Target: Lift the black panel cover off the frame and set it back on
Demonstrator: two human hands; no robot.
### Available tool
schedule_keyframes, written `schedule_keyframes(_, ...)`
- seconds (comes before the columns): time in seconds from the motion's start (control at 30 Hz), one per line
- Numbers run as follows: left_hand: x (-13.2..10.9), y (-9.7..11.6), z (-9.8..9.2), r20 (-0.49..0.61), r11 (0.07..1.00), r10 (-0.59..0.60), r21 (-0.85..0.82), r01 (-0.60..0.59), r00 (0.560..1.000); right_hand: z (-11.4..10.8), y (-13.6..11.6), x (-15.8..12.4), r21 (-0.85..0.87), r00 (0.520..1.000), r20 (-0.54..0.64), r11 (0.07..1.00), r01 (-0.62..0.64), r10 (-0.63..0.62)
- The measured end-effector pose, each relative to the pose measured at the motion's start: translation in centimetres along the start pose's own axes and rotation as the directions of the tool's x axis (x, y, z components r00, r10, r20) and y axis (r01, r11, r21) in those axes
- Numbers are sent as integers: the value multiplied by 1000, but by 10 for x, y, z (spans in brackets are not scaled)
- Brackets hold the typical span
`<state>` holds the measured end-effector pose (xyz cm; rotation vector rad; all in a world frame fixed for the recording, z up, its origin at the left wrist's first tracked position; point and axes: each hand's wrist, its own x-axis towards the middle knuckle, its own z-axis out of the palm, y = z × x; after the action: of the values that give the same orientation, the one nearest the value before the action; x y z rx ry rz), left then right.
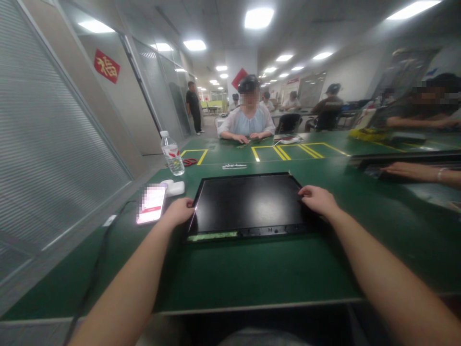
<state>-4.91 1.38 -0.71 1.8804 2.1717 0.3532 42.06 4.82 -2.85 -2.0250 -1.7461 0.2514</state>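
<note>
A black flat display panel [248, 202] lies on the green table mat [252, 274] in front of me, with a thin green circuit strip along its near edge. My left hand [179, 210] grips the panel's left edge with curled fingers. My right hand [317, 198] holds the right edge, fingers bent over it.
A lit phone [151, 205] and a white charger [175, 187] lie left of the panel, a cable trailing off the table. A water bottle [172, 153] and red scissors [189, 162] stand farther back. A person sits opposite; another person's hand [403, 169] rests at right.
</note>
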Motion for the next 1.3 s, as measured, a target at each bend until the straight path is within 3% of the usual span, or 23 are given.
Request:
schedule_keyframes(0.13, 2, -3, 3, -37, 994, -33, 100, 37, 999, -3, 7, 0, 139, 994, -108, 990, 16, -1)
schedule_keyframes(0.23, 3, -5, 6, -30, 985, -9, 171, 14, 1000, -5, 14, 4, 132, 985, -168, 991, -5, 27)
schedule_keyframes(0.3, 3, -5, 8, -25, 977, 12, 213, -7, 1000, -3, 18, 6, 53, 989, -147, 999, -10, 18)
schedule_keyframes(0.43, 3, -2, 8, -3, 972, 9, 236, -8, 1000, 4, 21, 10, -96, 1000, 11, 995, -5, 6)
schedule_keyframes(0.53, 4, -3, 7, 7, 978, 22, 205, -23, 1000, 10, 21, 10, -140, 998, 69, 990, 2, 8)
schedule_keyframes(0.7, 5, -5, 4, -17, 990, 83, 119, -81, 996, 13, 22, 10, -122, 997, 65, 992, -25, 33)
schedule_keyframes(0.93, -2, 0, -4, -112, 974, -34, -226, 8, 993, 14, 24, 12, -17, 997, 38, 998, -61, 62)
schedule_keyframes(1.1, -4, 6, 1, -119, 828, -156, -558, 64, 981, 12, 22, 11, -12, 994, 53, 995, -95, 95)
schedule_keyframes(1.3, -6, 20, 1, 98, 485, -365, -829, 279, 926, 11, 21, 9, -10, 993, 56, 995, -100, 100)
